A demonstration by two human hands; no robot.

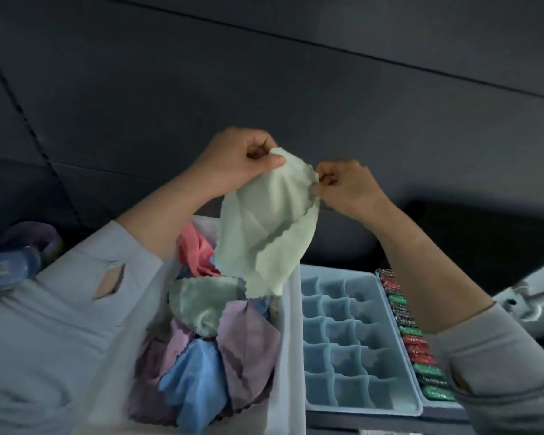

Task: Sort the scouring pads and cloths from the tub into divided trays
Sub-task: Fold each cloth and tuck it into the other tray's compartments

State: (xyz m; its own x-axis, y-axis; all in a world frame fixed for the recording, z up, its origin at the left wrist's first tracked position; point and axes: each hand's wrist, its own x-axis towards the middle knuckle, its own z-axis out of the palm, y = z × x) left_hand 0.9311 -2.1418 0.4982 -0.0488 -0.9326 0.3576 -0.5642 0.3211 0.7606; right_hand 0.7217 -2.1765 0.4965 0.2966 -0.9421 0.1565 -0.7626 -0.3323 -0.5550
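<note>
A pale green cloth (264,227) hangs in the air above the white tub (291,340). My left hand (236,161) pinches its top left corner and my right hand (343,186) pinches its right edge. The tub below holds several crumpled cloths: pink (192,249), green (201,306), lilac (248,350) and blue (192,381). Right of the tub lies a light blue divided tray (387,296) with bare compartments. Beyond it, a second tray holds a row of red, green and silver scouring pads (415,343).
A dark padded wall fills the background. At the far left lie a blue bottle (7,271) and a purple object (41,240). A white metal fitting (528,302) sits at the right edge.
</note>
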